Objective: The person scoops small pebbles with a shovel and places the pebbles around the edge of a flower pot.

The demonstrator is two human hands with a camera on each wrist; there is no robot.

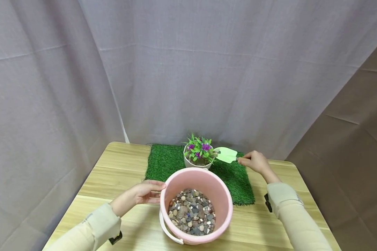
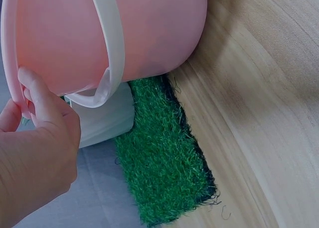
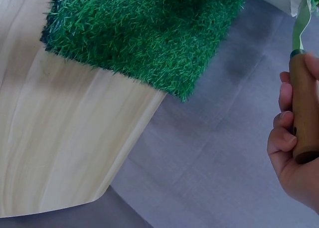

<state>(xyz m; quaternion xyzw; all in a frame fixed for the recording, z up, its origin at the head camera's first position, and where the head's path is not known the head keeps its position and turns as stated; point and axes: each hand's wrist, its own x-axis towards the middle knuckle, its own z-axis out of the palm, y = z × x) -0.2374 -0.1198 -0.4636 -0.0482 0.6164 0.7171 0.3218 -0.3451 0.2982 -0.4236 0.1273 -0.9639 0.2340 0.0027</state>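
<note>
Grey curtain backs one table. At six o'clock, one pink bucket, rim pinched by my left hand, partly hides one green mat; at twelve, one potted plant; my right hand grips one trowel at one.

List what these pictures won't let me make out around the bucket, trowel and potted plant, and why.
Head view: the white pot's base, hidden behind the pink bucket.
Head view: how deep the stones lie, since upper ones cover any below.
Head view: what the specks at the trowel's tip are; too small.
Left wrist view: the bucket's contents, hidden by its wall.
Right wrist view: most of the plant, cut off by the picture's edge.
</note>
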